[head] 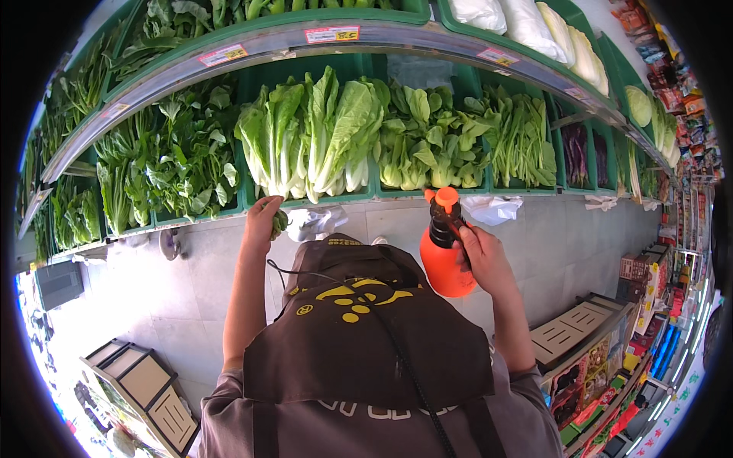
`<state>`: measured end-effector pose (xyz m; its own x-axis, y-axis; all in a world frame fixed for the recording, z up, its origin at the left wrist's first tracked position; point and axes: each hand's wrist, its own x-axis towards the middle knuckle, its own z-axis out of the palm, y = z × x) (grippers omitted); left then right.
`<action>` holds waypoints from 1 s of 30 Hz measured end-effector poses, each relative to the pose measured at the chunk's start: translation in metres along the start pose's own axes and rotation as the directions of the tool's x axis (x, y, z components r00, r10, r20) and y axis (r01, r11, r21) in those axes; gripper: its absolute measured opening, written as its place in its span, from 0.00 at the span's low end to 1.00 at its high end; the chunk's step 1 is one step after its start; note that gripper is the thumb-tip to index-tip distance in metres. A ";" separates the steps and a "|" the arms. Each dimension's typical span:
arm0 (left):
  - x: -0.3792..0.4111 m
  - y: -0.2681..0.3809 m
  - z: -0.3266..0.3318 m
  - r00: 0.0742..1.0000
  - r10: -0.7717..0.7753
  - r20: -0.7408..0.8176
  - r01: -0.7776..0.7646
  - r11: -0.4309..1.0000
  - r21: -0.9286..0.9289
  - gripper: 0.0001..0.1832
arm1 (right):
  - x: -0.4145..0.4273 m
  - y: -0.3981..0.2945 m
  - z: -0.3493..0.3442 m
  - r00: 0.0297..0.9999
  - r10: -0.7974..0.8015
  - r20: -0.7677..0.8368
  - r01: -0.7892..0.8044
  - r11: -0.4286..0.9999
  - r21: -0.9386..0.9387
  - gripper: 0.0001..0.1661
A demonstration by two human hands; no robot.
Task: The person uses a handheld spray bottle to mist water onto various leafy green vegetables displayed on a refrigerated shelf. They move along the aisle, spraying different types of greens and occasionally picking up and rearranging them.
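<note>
My right hand [483,256] grips the black handle of an orange pump spray bottle [445,268], which stands upright in front of the lower shelf. Between the fingers of my left hand [262,220] is a green leaf [279,223], partly hidden by the hand. This hand is close to the shelf's front edge, just below a pile of romaine-like lettuce [315,134]. Bok choy [432,137] lies in the crate beyond the spray bottle. To its right are thin-stemmed leafy greens [518,137], and left of the lettuce is a heap of dark leafy greens [192,151].
An upper shelf rail [395,38] with price tags curves over the lower crates. Eggplants [574,150] lie at the right and wrapped cabbages [527,28] above. Plastic bags [491,209] hang below the shelf edge. Display stands [146,380] flank me on the grey tiled floor [200,286].
</note>
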<state>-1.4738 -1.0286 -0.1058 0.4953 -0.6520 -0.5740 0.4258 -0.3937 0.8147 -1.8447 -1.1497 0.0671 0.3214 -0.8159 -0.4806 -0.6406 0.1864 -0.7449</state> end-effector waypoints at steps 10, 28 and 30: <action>-0.001 -0.001 0.009 1.000 -0.001 0.003 0.001 1.000 -0.019 0.13 | -0.001 -0.013 0.008 0.991 -0.002 0.132 0.010 0.998 -0.061 0.22; -0.014 -0.014 -0.017 0.998 0.004 -0.059 -0.012 0.992 -0.129 0.13 | 0.018 -0.046 0.023 0.963 -0.075 0.258 0.130 0.970 -0.204 0.23; -0.018 -0.012 -0.022 0.997 0.005 -0.075 -0.015 0.991 -0.131 0.12 | 0.020 -0.057 0.029 0.961 -0.075 0.267 0.135 0.968 -0.212 0.23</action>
<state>-1.4713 -0.9977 -0.1072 0.5529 -0.6038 -0.5742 0.5138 -0.2955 0.8054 -1.7812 -1.1611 0.0866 0.5433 -0.6518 -0.5291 -0.7245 -0.0456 -0.6877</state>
